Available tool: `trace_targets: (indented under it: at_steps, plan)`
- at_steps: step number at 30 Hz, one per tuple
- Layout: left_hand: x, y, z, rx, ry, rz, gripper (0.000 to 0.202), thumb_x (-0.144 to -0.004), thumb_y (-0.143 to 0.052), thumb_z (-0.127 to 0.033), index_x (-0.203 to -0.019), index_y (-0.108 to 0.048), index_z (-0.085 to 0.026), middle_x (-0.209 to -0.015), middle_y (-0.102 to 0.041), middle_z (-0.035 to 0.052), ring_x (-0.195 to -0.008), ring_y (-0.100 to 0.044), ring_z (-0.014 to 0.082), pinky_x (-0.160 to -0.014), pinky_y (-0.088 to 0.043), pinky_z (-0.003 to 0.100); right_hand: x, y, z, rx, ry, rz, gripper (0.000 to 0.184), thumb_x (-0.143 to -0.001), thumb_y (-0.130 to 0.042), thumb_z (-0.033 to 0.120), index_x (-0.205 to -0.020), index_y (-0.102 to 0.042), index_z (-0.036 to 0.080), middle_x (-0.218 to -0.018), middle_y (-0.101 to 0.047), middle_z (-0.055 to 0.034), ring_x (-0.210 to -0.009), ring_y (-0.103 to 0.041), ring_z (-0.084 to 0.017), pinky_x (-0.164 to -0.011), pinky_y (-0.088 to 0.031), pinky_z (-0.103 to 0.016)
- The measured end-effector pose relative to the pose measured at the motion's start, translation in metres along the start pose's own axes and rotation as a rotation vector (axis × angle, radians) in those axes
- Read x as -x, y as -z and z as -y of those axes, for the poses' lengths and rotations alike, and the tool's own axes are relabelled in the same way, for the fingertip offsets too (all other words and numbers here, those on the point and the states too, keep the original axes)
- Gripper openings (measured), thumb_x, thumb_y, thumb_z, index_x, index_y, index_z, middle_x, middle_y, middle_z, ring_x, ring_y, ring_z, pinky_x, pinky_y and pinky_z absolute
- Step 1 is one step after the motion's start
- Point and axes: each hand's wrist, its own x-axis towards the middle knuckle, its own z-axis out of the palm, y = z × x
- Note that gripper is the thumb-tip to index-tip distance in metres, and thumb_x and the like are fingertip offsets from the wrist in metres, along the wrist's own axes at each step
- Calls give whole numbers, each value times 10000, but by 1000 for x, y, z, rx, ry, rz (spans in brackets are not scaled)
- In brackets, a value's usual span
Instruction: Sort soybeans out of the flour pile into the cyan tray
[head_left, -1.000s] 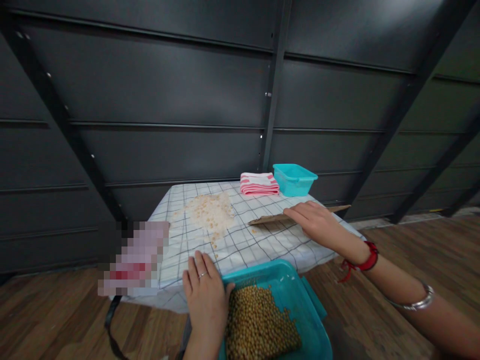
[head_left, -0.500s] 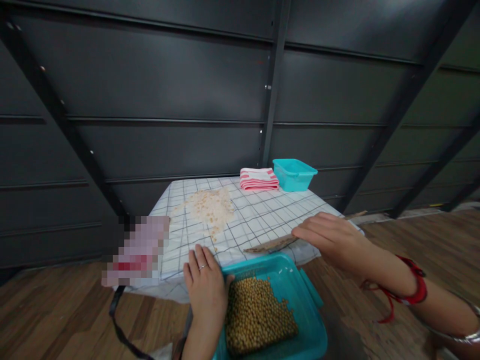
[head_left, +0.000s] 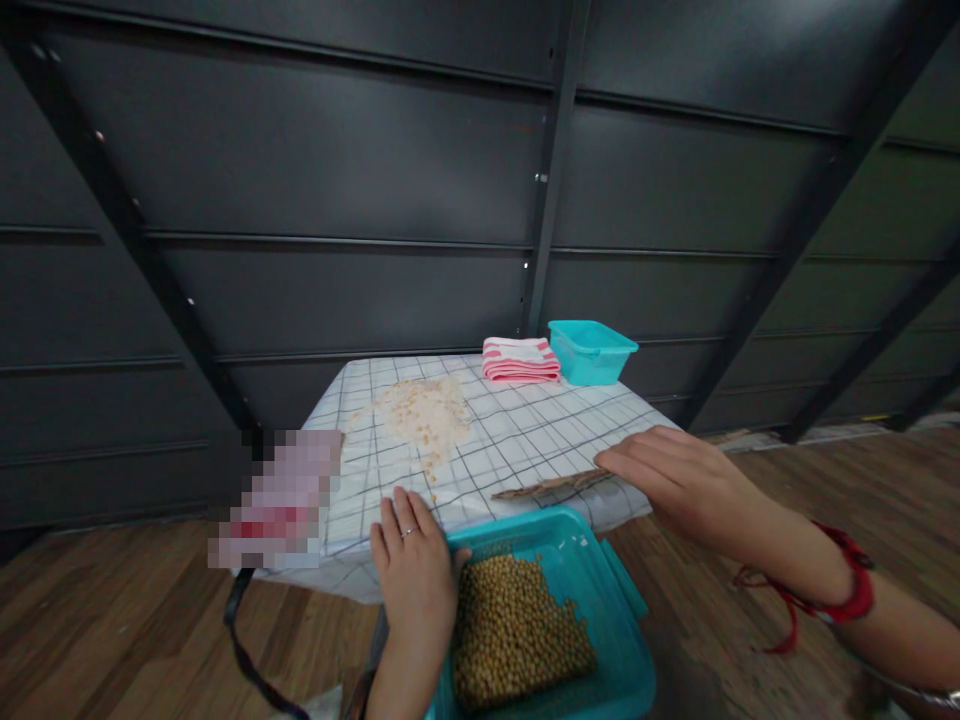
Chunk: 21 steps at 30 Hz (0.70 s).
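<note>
My left hand lies palm down at the table's near edge, fingers stretched over the checked cloth. Its thumb rests at the rim of a teal plastic basket. Round tan beans fill the basket's left and middle part. Over the table's right front edge is my right hand, palm down with fingers straight and close together. Under its fingertips, or just beside them, a thin brown strip lies along the edge; its material is unclear and its right part is hidden. The right thumb is out of sight.
Pale flakes and crumbs are spread on the cloth's left half. At the back stand a folded pink-and-white towel and a turquoise tub. A blurred pinkish object with a dark strap is at left. Dark panelled wall behind.
My right hand has shifted slightly to the right along the strip. The strip end that showed beyond that hand is no longer visible. My left hand and the basket hold their place.
</note>
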Motion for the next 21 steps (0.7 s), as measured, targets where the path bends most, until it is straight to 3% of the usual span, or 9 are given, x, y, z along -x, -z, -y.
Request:
trace_targets:
  at_steps: [5, 11, 21]
  plan:
    - [1, -3, 1, 6, 2, -14, 694, -622, -647, -322, -1186, -443, 27, -1264, -464, 244, -1168, -413, 363, -943, -354, 462, -4, -15, -3, 35, 23, -14, 245, -822, -333, 15, -922, -526, 129, -726, -611, -52, -658, -521, -147, -605, -398, -281]
    - [0, -1, 0, 26, 17, 13, 714, -613, -653, -307, -1204, -426, 23, -1279, -450, 238, -1182, -398, 361, -956, -348, 465, -19, -49, 1, -41, 96, -189, 211, -827, -363, 16, -907, -531, 115, -761, -622, -61, -703, -530, -142, -616, -402, -278]
    - [2, 1, 2, 139, 76, 60, 705, -624, -636, -284, -1224, -407, 7, -1313, -419, 206, -1222, -358, 336, -994, -320, 453, -54, -89, 5, -33, 92, -337, 178, -833, -403, 39, -879, -562, 104, -757, -639, -66, -691, -528, -145, -595, -398, -281]
